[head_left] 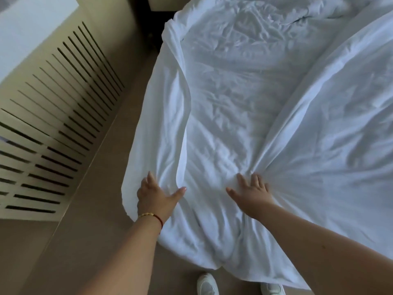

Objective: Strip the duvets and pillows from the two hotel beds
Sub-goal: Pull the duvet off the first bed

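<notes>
Both hands at lower centre of frame: left hand [156, 195] & right hand [252, 193] each grip bunched white duvet [234, 92] on bed. Risk: loose grip slips, duvet drags on floor [95, 241]

Duvet [244, 107]: white woven cloth, matt with a faint sheen, heavily creased. Slatted panel [55, 116]: smooth, painted cream finish, matt. Floor [102, 209]: beige, matt, even surface. Shoes [207, 284]: white, smooth. Bracelet [152, 216]: red cord, gold-coloured beads.
</notes>
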Action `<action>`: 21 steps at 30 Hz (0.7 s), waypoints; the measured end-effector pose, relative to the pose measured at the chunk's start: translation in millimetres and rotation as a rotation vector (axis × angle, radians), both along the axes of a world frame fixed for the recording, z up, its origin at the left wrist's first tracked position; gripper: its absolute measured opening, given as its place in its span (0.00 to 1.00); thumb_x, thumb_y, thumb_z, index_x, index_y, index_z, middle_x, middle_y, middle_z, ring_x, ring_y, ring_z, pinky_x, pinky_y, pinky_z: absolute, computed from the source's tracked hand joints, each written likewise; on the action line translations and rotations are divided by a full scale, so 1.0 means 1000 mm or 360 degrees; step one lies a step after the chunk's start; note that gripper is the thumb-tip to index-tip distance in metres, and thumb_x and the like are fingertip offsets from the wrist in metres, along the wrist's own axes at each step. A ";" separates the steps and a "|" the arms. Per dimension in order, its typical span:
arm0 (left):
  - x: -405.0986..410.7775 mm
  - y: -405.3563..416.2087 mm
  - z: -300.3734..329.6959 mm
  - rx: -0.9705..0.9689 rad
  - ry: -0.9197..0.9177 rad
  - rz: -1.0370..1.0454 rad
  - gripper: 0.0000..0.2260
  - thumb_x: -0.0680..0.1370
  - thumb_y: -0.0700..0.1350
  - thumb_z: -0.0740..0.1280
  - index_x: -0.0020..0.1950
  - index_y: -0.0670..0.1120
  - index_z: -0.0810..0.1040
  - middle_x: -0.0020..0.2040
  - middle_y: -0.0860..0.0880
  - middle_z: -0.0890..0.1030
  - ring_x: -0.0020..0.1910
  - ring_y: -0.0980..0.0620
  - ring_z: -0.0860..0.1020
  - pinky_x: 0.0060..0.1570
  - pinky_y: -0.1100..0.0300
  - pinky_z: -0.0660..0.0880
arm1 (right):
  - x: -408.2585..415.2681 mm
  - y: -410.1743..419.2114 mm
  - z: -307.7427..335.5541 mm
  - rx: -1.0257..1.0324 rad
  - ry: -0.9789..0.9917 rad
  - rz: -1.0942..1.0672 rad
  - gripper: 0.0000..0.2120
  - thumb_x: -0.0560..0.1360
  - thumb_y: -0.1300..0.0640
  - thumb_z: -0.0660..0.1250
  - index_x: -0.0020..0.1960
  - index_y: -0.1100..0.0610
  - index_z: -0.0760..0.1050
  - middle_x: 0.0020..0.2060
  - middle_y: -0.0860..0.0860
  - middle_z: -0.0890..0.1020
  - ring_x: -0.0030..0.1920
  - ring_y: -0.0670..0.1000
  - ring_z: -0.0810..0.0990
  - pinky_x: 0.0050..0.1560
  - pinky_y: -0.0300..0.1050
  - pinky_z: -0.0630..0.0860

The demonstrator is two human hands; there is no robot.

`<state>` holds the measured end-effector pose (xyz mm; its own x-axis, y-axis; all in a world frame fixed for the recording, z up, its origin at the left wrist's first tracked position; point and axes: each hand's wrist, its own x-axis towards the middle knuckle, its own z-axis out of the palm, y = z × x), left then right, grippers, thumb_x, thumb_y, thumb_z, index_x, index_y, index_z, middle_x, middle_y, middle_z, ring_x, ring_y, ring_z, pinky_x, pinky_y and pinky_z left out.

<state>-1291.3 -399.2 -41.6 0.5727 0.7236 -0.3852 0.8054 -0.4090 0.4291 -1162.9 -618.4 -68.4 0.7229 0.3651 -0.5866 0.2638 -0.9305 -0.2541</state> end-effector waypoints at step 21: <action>-0.008 0.054 0.112 -0.0341 -0.0367 -0.0282 0.10 0.80 0.49 0.63 0.50 0.43 0.76 0.45 0.48 0.80 0.45 0.48 0.79 0.42 0.56 0.75 | 0.017 0.012 0.029 0.0265 0.0372 -0.0313 0.32 0.77 0.34 0.45 0.75 0.49 0.58 0.76 0.51 0.59 0.75 0.57 0.56 0.74 0.56 0.54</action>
